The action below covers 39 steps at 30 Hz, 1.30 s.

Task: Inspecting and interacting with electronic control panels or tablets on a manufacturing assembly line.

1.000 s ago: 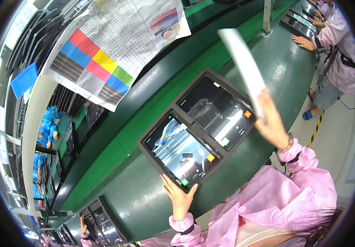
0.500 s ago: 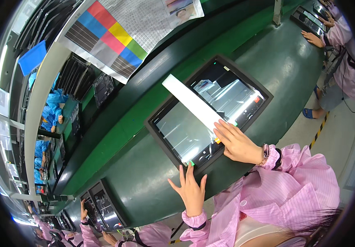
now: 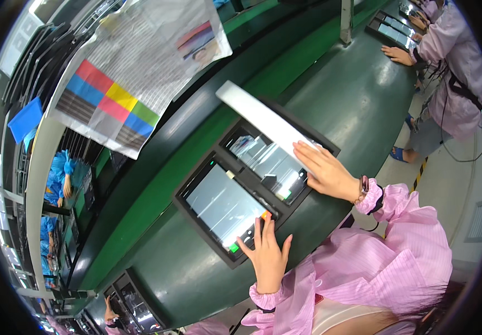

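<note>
A black two-bay tray (image 3: 200,233) rests slantwise on the green bench, with a glossy flat screen panel in each bay. Across the far right corner of the tray lies a long white bar (image 3: 263,111), partly covering the right panel (image 3: 271,167). My right hand (image 3: 333,173) has its fingers over the bar's near end and grips it; the thumb is mostly hidden. With fingers spread, my left hand (image 3: 270,262) touches the near edge of the left panel (image 3: 224,198), beside an orange tab (image 3: 266,215). A green tab (image 3: 233,247) sits at that panel's near left corner.
A printed sheet with colour blocks (image 3: 134,67) hangs at upper left. A metal post (image 3: 346,22) stands on the bench's far side. Another tray (image 3: 134,298) is at lower left. At upper right, a co-worker in pink (image 3: 453,84) works at a further tray (image 3: 389,33).
The white bar has shifted from the middle of the tray to over the right panel, with my right hand. My left hand has moved along the left panel's near edge toward the orange tab.
</note>
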### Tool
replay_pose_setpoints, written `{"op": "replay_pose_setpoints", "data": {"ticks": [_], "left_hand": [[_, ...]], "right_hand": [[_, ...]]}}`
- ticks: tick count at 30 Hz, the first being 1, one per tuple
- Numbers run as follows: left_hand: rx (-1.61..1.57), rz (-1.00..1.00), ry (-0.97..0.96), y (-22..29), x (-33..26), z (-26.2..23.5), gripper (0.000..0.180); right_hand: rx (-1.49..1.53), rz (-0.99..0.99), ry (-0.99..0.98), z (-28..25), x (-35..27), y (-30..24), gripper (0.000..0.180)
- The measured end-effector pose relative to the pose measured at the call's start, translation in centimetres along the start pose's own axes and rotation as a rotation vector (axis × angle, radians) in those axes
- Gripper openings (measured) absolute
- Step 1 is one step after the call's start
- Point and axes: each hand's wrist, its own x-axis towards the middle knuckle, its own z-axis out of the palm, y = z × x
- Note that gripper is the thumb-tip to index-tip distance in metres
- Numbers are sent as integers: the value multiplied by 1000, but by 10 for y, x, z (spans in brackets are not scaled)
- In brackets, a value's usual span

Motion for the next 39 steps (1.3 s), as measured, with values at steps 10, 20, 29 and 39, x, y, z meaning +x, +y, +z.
{"op": "replay_pose_setpoints", "data": {"ticks": [10,20,29,39], "left_hand": [[20,97,-43,35,47,23,49],[23,-19,-32,16,51,14,49],[149,-329,138,-90,32,-40,58],[206,-170,108,-159,55,-34,55]], "right_hand": [[8,24,-88,1,-4,53,58],[66,32,-85,-1,-1,56,57],[102,283,105,-12,-3,92,61],[-266,149,-105,-21,36,76,48]]}}
